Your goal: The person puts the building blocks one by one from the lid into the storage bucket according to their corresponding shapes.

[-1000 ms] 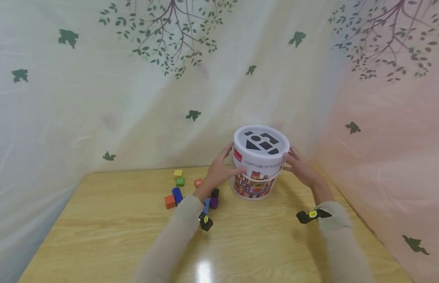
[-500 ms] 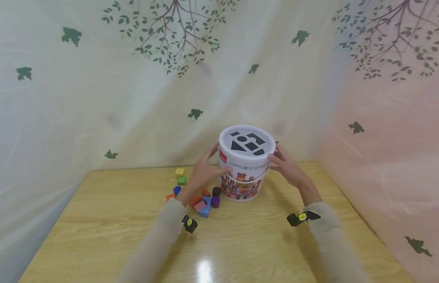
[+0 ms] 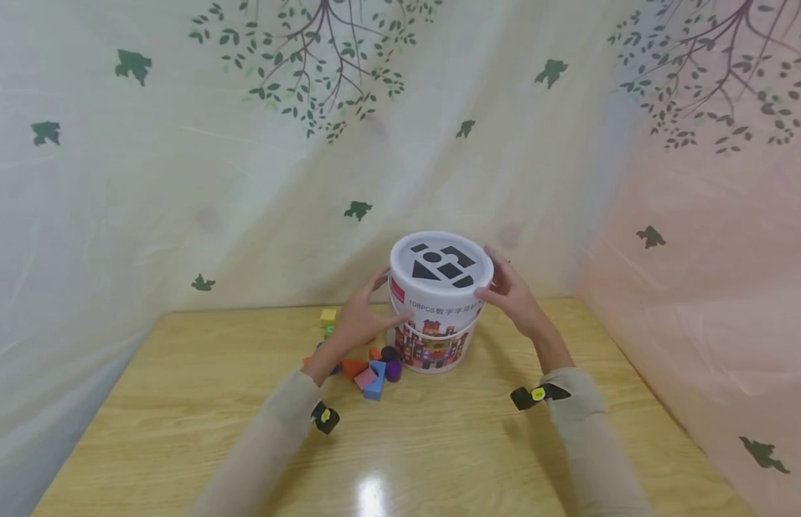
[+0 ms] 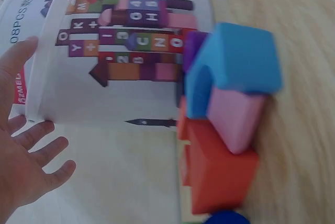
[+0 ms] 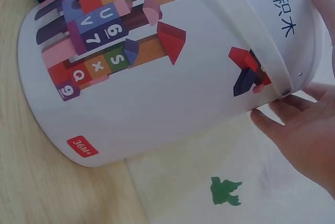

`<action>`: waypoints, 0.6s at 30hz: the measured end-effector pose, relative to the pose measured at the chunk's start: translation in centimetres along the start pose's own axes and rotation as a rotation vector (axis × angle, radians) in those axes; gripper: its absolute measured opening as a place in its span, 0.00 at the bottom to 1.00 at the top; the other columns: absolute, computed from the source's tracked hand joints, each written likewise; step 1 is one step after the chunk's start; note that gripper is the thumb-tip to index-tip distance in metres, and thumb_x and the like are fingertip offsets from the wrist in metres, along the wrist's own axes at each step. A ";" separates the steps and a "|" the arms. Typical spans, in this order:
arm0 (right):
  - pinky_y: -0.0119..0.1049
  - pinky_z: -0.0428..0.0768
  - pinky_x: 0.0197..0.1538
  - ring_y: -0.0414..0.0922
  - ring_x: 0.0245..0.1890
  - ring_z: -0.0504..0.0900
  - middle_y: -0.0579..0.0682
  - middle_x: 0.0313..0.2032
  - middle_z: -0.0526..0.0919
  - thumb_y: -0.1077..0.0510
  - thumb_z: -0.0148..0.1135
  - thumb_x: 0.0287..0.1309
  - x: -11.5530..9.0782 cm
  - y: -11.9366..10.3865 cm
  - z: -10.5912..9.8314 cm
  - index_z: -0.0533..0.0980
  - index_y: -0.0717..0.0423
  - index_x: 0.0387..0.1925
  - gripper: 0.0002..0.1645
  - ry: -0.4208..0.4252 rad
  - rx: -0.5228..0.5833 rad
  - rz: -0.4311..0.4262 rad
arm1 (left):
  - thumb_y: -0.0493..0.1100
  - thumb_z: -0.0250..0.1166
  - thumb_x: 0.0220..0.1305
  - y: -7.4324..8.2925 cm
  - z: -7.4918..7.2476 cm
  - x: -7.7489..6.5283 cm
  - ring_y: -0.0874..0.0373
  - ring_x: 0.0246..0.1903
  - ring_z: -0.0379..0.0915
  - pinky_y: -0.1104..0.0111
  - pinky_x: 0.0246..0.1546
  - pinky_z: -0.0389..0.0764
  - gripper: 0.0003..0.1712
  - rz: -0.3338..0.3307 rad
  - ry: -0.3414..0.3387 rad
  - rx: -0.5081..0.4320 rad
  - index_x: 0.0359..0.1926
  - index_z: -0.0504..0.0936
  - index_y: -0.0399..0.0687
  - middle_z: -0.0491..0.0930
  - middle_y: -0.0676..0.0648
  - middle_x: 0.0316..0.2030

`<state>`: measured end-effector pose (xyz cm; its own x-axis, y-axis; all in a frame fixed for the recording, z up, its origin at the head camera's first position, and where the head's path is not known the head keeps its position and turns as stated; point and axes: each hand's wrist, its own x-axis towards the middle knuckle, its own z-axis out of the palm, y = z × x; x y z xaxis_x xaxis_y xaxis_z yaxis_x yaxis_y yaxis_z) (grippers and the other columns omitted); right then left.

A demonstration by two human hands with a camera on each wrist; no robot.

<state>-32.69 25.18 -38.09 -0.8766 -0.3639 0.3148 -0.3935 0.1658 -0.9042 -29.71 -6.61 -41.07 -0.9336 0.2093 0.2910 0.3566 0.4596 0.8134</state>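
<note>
I see the white bucket (image 3: 437, 307) farther left now, just beside the black cylinder (image 3: 390, 354), the left hand (image 3: 359, 319) and right hand (image 3: 513, 298) moved along with it. The left arm (image 3: 271, 427) has uncovered the orange wedge (image 3: 353, 368) and pink block (image 3: 365, 378).

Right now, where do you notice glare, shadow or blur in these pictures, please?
Head view: bright glare on the table, low in the frame, and soft shadow beside the right sleeve; left wrist view: the blue block and orange-red block look slightly blurred; right wrist view: the bucket has readable print.
</note>
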 end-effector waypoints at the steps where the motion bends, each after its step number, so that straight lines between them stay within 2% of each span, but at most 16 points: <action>1: 0.58 0.55 0.77 0.57 0.80 0.53 0.55 0.80 0.52 0.63 0.64 0.65 0.1 -0.1 0.0 0.43 0.51 0.82 0.54 0.004 -0.022 -0.003 | 0.66 0.77 0.51 -0.1 -0.1 -0.1 0.44 0.74 0.61 0.36 0.68 0.64 0.58 0.003 -0.007 0.013 0.78 0.54 0.75 0.66 0.48 0.75; 5: 0.59 0.56 0.77 0.60 0.77 0.58 0.56 0.80 0.55 0.62 0.68 0.61 0.4 -0.4 0.1 0.47 0.50 0.81 0.56 0.008 -0.109 -0.029 | 0.64 0.77 0.53 -0.9 -0.3 -0.8 0.45 0.73 0.65 0.40 0.68 0.67 0.59 0.009 -0.055 0.088 0.79 0.55 0.64 0.69 0.47 0.73; 8: 0.58 0.56 0.77 0.61 0.76 0.60 0.57 0.79 0.55 0.64 0.68 0.59 0.7 -0.3 -0.1 0.50 0.51 0.81 0.55 0.004 -0.128 -0.049 | 0.61 0.77 0.53 -1.8 -0.3 -1.4 0.46 0.71 0.67 0.44 0.69 0.68 0.57 0.018 -0.093 0.144 0.78 0.58 0.58 0.73 0.47 0.70; 12: 0.57 0.57 0.77 0.62 0.76 0.60 0.59 0.79 0.54 0.66 0.68 0.57 1.1 -0.2 -0.5 0.52 0.55 0.80 0.53 -0.011 -0.118 -0.067 | 0.57 0.79 0.54 -2.8 -0.5 -2.4 0.46 0.66 0.73 0.47 0.66 0.73 0.50 0.073 -0.123 0.236 0.74 0.66 0.54 0.78 0.45 0.65; 18: 0.57 0.57 0.77 0.59 0.77 0.60 0.56 0.79 0.55 0.66 0.68 0.58 1.2 -0.3 -0.8 0.53 0.53 0.80 0.52 -0.027 -0.131 -0.045 | 0.54 0.79 0.54 -4.0 -1.1 -3.5 0.44 0.62 0.76 0.48 0.65 0.74 0.41 0.150 -0.196 0.380 0.66 0.77 0.44 0.81 0.43 0.61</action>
<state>-33.88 25.44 -37.22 -0.8504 -0.3975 0.3446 -0.4662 0.2661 -0.8437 -27.90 -10.08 -44.77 -0.8592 0.4405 0.2603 0.5094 0.6886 0.5161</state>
